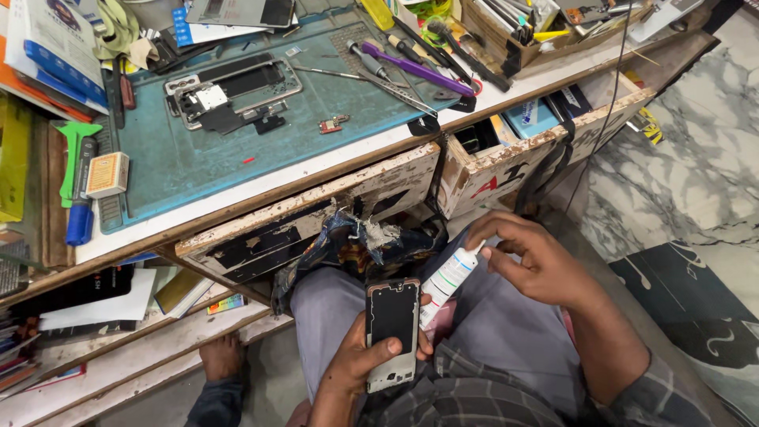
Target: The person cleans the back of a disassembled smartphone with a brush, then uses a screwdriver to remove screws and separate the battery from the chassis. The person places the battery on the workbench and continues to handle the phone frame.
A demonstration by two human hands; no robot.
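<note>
Left hand (360, 360) low over the lap, closed round a phone (393, 332) held upright, thumb laid across the dark face near the bottom, fingers wrapped behind. Right hand (538, 265) just to the right and a little higher, fingers curled, pinching the tip of a white tube (447, 278) between thumb and forefinger. Tube slanted, nozzle end up at the right fingertips, lower end down against the left fingers, touching or nearly touching the phone's right edge; cannot tell which. Beneath both hands, grey trousers (490, 332) and a checked shirt hem (474, 395). Straight ahead of the hands, a battered drawer front (316, 213) with crumpled dark wrapping (356, 241) stuffed at its lower edge, and to the right of that an open drawer (538, 130) holding flat boxes. Farther ahead, on the bench, a teal mat (205, 154) carrying an opened phone frame (229, 91), a small red part (332, 125), tweezers (395, 88) and a purple-handled tool (415, 69). Ahead and well to the left, a green pry tool (73, 154), a blue pen (81, 213) and a small orange-edged box (107, 174). Below and left of the left hand, a bare foot (223, 356) on a wooden ledge (134, 356). To the right of the right hand, marbled floor (696, 174).
</note>
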